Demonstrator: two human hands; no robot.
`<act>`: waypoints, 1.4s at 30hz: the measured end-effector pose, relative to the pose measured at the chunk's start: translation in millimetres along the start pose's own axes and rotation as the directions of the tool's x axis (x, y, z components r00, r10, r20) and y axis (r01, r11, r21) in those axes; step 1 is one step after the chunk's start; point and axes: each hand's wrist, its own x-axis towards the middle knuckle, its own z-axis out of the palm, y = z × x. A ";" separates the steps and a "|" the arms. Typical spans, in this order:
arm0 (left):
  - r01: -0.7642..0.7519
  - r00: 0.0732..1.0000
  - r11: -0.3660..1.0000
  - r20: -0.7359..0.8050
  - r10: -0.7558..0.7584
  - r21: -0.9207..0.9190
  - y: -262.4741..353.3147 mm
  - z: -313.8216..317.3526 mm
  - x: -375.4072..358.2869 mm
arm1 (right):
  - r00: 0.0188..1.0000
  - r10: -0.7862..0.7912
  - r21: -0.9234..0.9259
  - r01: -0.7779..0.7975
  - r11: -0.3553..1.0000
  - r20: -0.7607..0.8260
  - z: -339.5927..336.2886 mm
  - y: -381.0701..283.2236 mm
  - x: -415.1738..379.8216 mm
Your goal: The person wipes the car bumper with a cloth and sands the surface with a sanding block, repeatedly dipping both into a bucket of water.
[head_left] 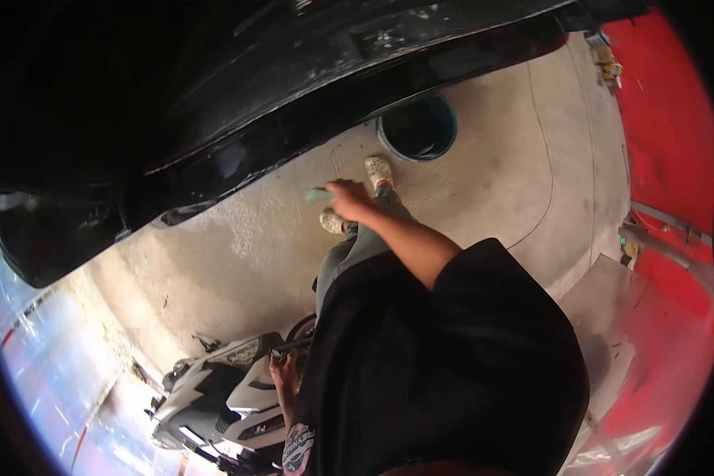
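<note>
right hand [347, 198]: arm stretched forward and down, fingers closed on a small pale-green soft-looking object [319, 193], maybe a cloth or sponge; it pokes out on the hand's left side, just off the car's lower edge
left hand [283, 374]: low by the hip, well apart from the car, partly behind the black shirt; open or closed: can't tell
green object: held just below the car's sill, above the floor, not clearly touching the car
glossy black car body [309, 71]: fills the top of the view, smooth curved panel with pale smears and reflections; dark sill runs diagonally down to the left
round blue plastic bucket [418, 127]: on the floor just beside the car's lower edge, dark inside, contents can't be read
pale perforated clogs [378, 170]: person's feet, on the floor between car and bucket; grey trousers above them
white and black scooter [222, 397]: parked well away from the car, near the left hand, hard angular fairing
grey concrete floor [500, 159]: rough, matte, with a thin curved crack line
red painted wall [674, 119]: on the far side of the bucket from the car, flat surface, pipes low against it
</note>
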 end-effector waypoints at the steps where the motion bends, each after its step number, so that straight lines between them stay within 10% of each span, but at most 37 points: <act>1: 0.003 0.999 0.999 0.039 -0.001 -0.048 -1.7 -0.5 12.3 | 0.989 0.150 0.026 -0.149 0.988 -0.018 -19.6 27.4 -10.8; 8: -0.094 0.996 0.995 -0.003 0.094 -0.010 59.2 -2.6 62.8 | 0.846 0.533 0.121 -0.528 0.841 -0.019 -99.5 209.7 -32.9; 11: -0.154 0.988 0.986 -0.005 0.154 -0.060 112.7 5.4 65.8 | 0.703 0.641 0.511 -0.447 0.734 -0.307 -108.5 216.7 -36.5; 17: -0.422 0.902 0.907 0.103 0.420 -0.008 264.5 90.4 64.4 | 0.996 0.046 0.662 0.018 0.749 -0.079 -115.5 198.5 -72.3; 23: -0.479 0.841 0.877 0.267 0.471 -0.036 471.3 261.8 33.1 | 0.789 -0.609 0.565 0.468 0.680 0.080 -247.3 243.3 -113.1; 34: -0.363 0.735 0.826 0.412 0.538 -0.431 614.3 401.5 43.5 | 0.773 -0.544 0.657 0.229 0.718 0.326 -326.8 386.7 -48.8; 41: -0.502 0.845 0.860 0.161 0.510 -0.094 594.4 493.7 184.4 | 0.880 -0.429 0.573 0.248 0.781 0.204 -239.4 463.2 78.1; 42: -0.480 0.866 0.877 0.158 0.474 0.002 586.6 508.4 210.4 | 0.860 -0.509 0.495 0.433 0.753 0.022 -215.1 482.7 101.0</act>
